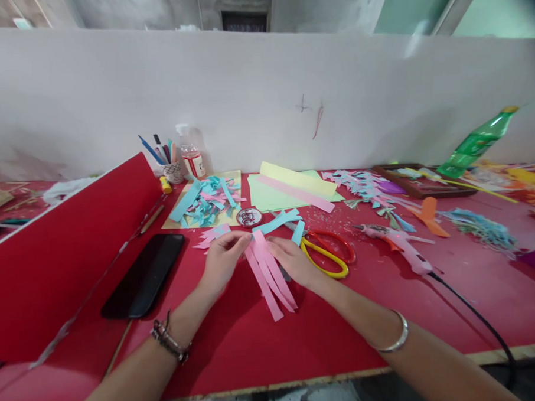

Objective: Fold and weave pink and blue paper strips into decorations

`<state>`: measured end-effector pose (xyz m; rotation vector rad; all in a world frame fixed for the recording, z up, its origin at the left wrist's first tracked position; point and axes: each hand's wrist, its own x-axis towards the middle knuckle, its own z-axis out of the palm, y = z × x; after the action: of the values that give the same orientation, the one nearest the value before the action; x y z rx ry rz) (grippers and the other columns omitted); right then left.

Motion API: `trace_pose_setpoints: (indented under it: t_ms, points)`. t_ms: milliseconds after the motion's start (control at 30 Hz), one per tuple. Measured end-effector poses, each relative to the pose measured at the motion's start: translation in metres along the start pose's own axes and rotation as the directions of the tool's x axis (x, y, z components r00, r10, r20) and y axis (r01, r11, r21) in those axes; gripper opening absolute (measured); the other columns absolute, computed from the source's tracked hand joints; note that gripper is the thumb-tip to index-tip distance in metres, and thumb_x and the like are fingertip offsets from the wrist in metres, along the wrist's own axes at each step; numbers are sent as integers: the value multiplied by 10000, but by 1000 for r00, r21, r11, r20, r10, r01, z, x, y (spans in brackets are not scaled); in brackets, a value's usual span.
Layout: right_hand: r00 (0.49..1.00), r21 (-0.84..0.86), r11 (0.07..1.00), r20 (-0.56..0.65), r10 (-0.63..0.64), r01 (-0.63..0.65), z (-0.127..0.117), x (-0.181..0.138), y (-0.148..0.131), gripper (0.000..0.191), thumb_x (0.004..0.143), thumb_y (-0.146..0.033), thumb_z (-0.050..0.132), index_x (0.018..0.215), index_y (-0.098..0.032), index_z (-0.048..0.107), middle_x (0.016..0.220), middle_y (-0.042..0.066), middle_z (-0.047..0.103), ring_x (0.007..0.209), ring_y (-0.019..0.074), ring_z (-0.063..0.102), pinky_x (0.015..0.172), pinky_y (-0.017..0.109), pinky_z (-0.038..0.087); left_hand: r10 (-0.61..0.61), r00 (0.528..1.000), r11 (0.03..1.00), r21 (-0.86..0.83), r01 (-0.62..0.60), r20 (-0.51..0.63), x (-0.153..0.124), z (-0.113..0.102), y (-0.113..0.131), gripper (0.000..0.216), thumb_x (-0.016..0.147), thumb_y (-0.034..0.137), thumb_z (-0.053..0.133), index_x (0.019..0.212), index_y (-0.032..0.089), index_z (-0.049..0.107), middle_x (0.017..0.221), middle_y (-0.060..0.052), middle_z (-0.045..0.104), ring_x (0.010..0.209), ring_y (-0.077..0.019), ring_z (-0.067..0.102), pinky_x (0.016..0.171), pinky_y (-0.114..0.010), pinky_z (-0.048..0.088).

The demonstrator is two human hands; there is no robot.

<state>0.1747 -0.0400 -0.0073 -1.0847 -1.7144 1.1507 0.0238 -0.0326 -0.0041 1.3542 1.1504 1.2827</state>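
Observation:
My left hand point(223, 258) and my right hand point(292, 260) meet over the red table point(352, 321), both pinching the top of a bundle of pink paper strips point(271, 280) that fans down toward me. Light blue strips point(281, 222) lie just beyond the fingers. Scissors with yellow and red handles point(329, 254) rest right beside my right hand. A small round tape roll point(249, 216) sits behind the hands.
A black phone point(144, 275) lies left, next to a raised red panel point(61, 257). A pink glue gun point(400, 242) with its cord lies right. Behind are a pile of cut strips point(209, 202), coloured sheets point(293, 187), a pen cup point(173, 169), a bottle point(192, 156) and a green bottle point(478, 144).

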Motion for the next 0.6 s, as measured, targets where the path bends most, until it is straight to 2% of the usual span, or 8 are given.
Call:
trace_pose_setpoints:
  t_ms: [100, 167, 233, 333, 400, 500, 600]
  points:
    - [993, 70, 997, -117, -4, 12, 1, 0, -3, 259, 767, -405, 432, 857, -170, 493, 853, 27, 540, 817, 143, 488, 744, 273, 372, 20, 1000, 999, 50, -21, 16, -2, 2, 2, 176, 665, 315, 585, 653, 141, 607, 581, 29, 533, 536, -75, 418, 515, -185, 341]
    - [977, 77, 997, -214, -16, 33, 2, 0, -4, 282, 745, -408, 474, 907, -177, 484, 947, 43, 538, 907, 156, 477, 820, 289, 355, 18, 1000, 997, 70, -19, 20, -3, 3, 3, 187, 661, 322, 585, 651, 137, 606, 571, 24, 534, 528, -80, 420, 510, -190, 344]
    - [969, 91, 995, -246, -22, 46, 2, -1, -5, 297, 733, -403, 498, 930, -181, 492, 985, 47, 537, 946, 164, 472, 844, 296, 349, 20, 1000, 996, 84, -22, 22, -3, 4, 4, 199, 659, 334, 583, 648, 136, 605, 564, 20, 532, 520, -83, 418, 498, -192, 341]
    - [982, 155, 988, -187, 24, 6, 1, -1, -6, 302, 732, -405, 501, 914, -167, 537, 946, 50, 572, 919, 172, 504, 812, 298, 376, 19, 999, 995, 96, -22, 31, -4, 5, 5, 209, 659, 345, 580, 649, 137, 606, 576, 14, 534, 513, -79, 411, 475, -188, 331]
    - [983, 153, 988, -178, 37, -10, 1, 0, -6, 288, 723, -411, 511, 833, -152, 572, 850, 43, 599, 847, 171, 530, 766, 295, 395, 11, 1000, 995, 96, -13, 24, -4, 5, 6, 208, 659, 344, 581, 649, 138, 606, 570, 17, 527, 501, -73, 400, 463, -185, 326]
    - [984, 114, 994, -177, 24, -4, 0, 0, -5, 275, 722, -413, 508, 706, -149, 582, 718, 17, 601, 738, 155, 538, 693, 279, 407, -7, 1000, 997, 76, 6, 23, -5, 5, 7, 206, 662, 343, 579, 649, 138, 604, 521, 30, 494, 473, -67, 385, 449, -183, 324]
    - [987, 104, 994, -161, 0, 17, -1, 0, -3, 267, 731, -398, 500, 686, -148, 583, 694, 7, 600, 709, 142, 532, 668, 263, 404, -24, 999, 999, 49, 22, 42, -4, 5, 5, 205, 666, 343, 579, 659, 139, 604, 478, 41, 474, 462, -68, 409, 460, -185, 342]
